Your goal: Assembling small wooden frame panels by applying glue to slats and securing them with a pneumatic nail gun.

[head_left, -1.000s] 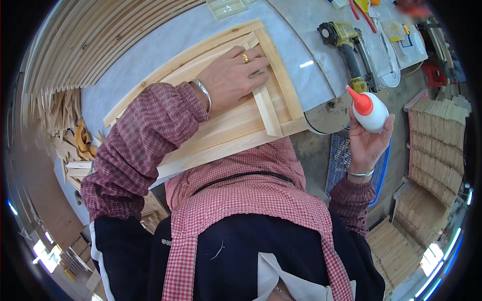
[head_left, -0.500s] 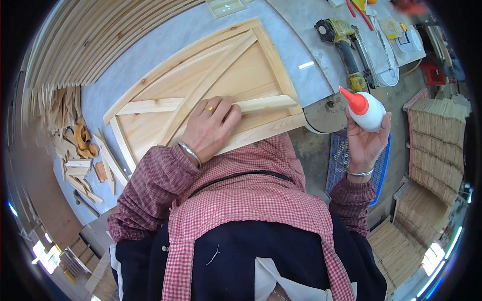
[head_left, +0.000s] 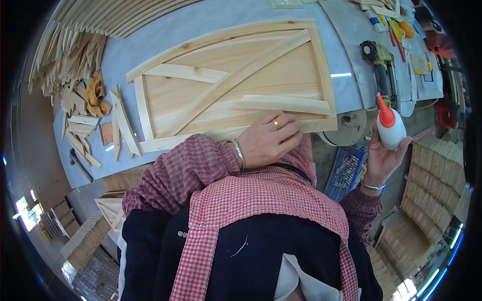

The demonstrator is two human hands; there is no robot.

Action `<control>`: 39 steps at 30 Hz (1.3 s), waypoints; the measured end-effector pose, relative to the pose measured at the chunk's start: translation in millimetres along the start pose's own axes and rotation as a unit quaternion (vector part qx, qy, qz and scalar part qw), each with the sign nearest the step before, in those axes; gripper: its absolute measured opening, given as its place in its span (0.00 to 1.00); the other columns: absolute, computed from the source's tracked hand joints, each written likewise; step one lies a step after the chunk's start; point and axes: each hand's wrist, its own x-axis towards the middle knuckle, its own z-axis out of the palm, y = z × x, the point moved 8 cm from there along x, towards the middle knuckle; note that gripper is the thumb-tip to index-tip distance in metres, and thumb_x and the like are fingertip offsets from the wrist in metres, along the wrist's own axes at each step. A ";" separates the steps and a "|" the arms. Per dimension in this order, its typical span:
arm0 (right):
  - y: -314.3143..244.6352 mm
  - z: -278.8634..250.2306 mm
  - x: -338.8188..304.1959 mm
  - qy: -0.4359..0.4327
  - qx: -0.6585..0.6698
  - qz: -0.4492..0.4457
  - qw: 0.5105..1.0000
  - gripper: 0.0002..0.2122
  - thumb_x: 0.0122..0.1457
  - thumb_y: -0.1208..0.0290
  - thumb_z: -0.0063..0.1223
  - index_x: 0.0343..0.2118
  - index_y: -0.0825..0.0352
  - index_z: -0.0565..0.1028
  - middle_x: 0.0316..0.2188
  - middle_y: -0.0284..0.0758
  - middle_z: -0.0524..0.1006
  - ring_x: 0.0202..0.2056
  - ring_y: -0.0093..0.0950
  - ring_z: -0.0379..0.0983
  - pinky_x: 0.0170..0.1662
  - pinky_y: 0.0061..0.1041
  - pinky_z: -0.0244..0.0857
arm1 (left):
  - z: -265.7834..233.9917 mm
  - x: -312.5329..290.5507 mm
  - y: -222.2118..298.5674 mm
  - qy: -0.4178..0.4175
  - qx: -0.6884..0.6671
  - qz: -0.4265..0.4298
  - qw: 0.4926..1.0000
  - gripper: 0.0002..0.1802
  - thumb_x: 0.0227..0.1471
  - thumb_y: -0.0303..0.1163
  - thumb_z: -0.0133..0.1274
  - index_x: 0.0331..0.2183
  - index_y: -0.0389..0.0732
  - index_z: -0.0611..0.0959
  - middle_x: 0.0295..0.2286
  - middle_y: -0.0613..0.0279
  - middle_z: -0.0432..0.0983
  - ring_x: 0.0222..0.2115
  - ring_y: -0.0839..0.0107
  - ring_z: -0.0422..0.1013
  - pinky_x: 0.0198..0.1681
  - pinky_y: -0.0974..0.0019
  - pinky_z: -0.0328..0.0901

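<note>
A wooden panel [head_left: 281,60] with an arched far rail lies on the table in front of me. One long diagonal strip [head_left: 241,75] crosses it, with a short strip [head_left: 193,73] on its left side. On the right a loose-looking short strip [head_left: 286,104] slants slightly, its left end short of the diagonal. My left hand [head_left: 268,138] rests by the panel's near rail, fingers loosely bent and nothing seen in them; its thumb is hidden. Off the panel's right end, my right hand [head_left: 384,155] grips a white glue bottle [head_left: 391,131] with a red nozzle pointing up.
Wood offcuts [head_left: 83,125] and a hammer-like tool [head_left: 80,165] lie at the left. Long strips [head_left: 115,20] are stacked at the far left. A nail gun [head_left: 381,65] and pliers [head_left: 396,42] lie far right. Below stand a round bucket [head_left: 351,128] and blue basket [head_left: 346,170].
My left hand has come off the short right strip and drawn back to the near rail. The right hand still holds the glue bottle upright. The whole view has shifted and turned.
</note>
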 end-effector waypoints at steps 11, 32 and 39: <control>-140.4 71.5 -10.9 -0.049 -0.359 -0.263 0.894 0.32 0.53 0.60 0.55 0.55 0.73 0.57 0.52 0.46 0.64 0.54 0.39 0.61 0.56 0.44 0.57 | -6.2 25.7 -50.0 -0.053 0.094 -0.090 0.990 0.18 0.46 0.33 0.51 0.40 0.34 0.74 0.30 0.59 0.66 0.34 0.67 0.65 0.36 0.65 0.61; 11.5 84.2 -29.8 0.023 -0.235 -0.082 0.968 0.27 0.56 0.62 0.51 0.53 0.75 0.60 0.45 0.39 0.68 0.46 0.31 0.67 0.51 0.32 0.62 | -6.8 49.3 -103.5 0.265 -0.787 -0.377 0.411 0.15 0.59 0.38 0.40 0.41 0.37 0.72 0.27 0.59 0.71 0.21 0.74 0.64 0.25 0.73 0.61; 24.1 91.0 -31.4 0.015 -0.245 -0.066 0.967 0.28 0.55 0.63 0.53 0.53 0.75 0.59 0.44 0.39 0.68 0.46 0.31 0.68 0.50 0.32 0.62 | -15.4 50.8 -99.5 0.275 -0.783 -0.364 0.422 0.15 0.60 0.37 0.37 0.39 0.36 0.72 0.26 0.61 0.70 0.21 0.74 0.64 0.25 0.74 0.60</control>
